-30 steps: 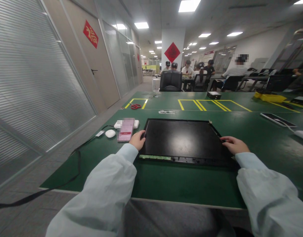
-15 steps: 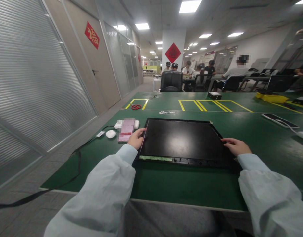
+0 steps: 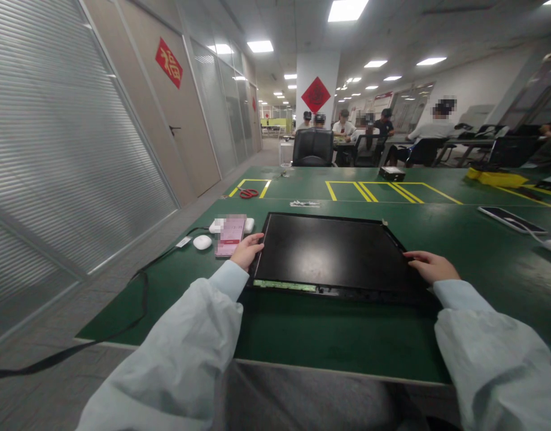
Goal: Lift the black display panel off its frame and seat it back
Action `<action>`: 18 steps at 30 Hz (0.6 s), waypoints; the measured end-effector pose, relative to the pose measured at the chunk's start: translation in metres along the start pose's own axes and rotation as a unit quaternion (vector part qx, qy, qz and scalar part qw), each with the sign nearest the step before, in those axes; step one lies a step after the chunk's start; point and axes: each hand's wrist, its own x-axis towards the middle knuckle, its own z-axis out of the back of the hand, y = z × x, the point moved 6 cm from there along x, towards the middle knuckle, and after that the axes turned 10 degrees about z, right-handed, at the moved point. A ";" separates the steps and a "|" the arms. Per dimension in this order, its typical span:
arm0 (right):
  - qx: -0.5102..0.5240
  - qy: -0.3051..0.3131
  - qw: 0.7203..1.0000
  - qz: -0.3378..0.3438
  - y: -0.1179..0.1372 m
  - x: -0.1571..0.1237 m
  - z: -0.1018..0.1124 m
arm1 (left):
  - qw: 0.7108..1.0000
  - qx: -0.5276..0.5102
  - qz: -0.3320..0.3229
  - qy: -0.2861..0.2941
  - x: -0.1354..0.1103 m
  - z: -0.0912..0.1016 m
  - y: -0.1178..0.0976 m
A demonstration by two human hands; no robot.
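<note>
A black flat display panel point(image 3: 329, 251) lies face up on the green table point(image 3: 320, 335), with a strip of green circuit board along its near edge. My left hand point(image 3: 246, 251) grips the panel's left edge, fingers curled over it. At the right edge, my right hand point(image 3: 430, 266) holds the panel with its fingers closed on the rim. Both arms wear pale sleeves.
Left of the panel lie a pink phone point(image 3: 230, 234) and a white mouse point(image 3: 202, 242) with a black cable running off the table. Red scissors point(image 3: 247, 193), a tablet point(image 3: 511, 219) and a yellow tray point(image 3: 495, 178) lie farther off. Several people sit at far desks.
The panel's left side has lifted slightly and both hands have shifted a little along its edges; otherwise the scene is the same.
</note>
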 end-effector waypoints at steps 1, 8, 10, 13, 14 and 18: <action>0.001 0.003 1.000 -0.004 0.001 -0.001 0.000 | 0.999 -0.023 0.026 0.005 0.000 -0.001 0.003; 0.016 0.009 1.000 -0.011 0.008 -0.004 0.002 | 0.991 -0.087 0.096 0.018 -0.007 -0.005 0.005; 0.016 0.013 1.000 -0.016 0.008 -0.004 0.002 | 0.989 -0.103 0.100 0.022 -0.009 -0.006 0.003; 0.012 0.020 0.999 -0.024 0.008 -0.004 0.002 | 0.986 -0.133 0.096 0.034 -0.011 -0.007 -0.001; 0.011 0.022 0.999 -0.026 0.008 -0.004 0.002 | 0.985 -0.140 0.096 0.037 -0.011 -0.007 -0.001; 0.010 0.029 0.999 -0.029 0.010 -0.004 0.002 | 0.982 -0.153 0.099 0.052 -0.012 -0.008 -0.001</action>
